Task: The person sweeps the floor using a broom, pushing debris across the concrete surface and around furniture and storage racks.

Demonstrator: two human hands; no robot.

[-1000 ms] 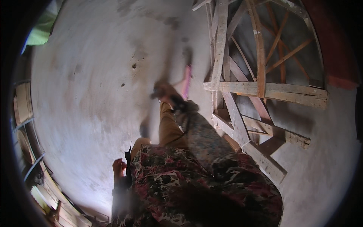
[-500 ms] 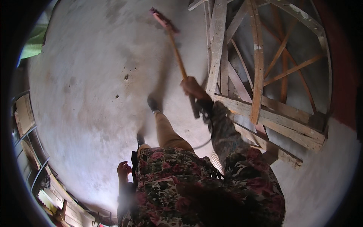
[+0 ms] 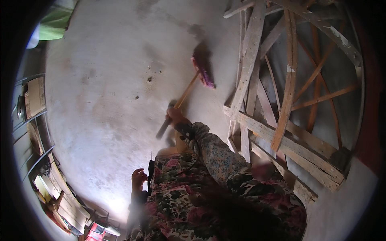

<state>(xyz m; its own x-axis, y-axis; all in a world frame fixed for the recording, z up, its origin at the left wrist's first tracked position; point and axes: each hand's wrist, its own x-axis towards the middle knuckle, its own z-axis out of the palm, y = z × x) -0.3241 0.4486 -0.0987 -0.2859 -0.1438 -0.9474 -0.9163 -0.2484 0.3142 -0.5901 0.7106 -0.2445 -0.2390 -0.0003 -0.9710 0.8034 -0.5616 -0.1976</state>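
Observation:
My right hand (image 3: pixel 175 116), in a patterned sleeve, grips the wooden handle (image 3: pixel 187 89) of a long tool, with a grey lower section showing below my fist. Its pink and purple brush-like head (image 3: pixel 202 72) lies against the pale, stained floor (image 3: pixel 100 92), just left of the timber frames. My left hand (image 3: pixel 138 178) hangs low beside my floral garment (image 3: pixel 181 188) with curled fingers; whatever they hold is too small to make out. My legs in mustard trousers (image 3: pixel 168 151) are mostly hidden behind my arm and the garment.
Wooden frames (image 3: pixel 290 80) of crossed boards take up the right side, beside a red band (image 3: pixel 368 140). Along the left edge are metal rails with boards and cardboard (image 3: pixel 35 96), green cloth (image 3: pixel 54 22) at the top, and a red item (image 3: pixel 95 233) near the bottom.
Since half a second ago, the tool's head has swung down and rightward, and my right hand has moved down and left. My left hand has shifted slightly right in view.

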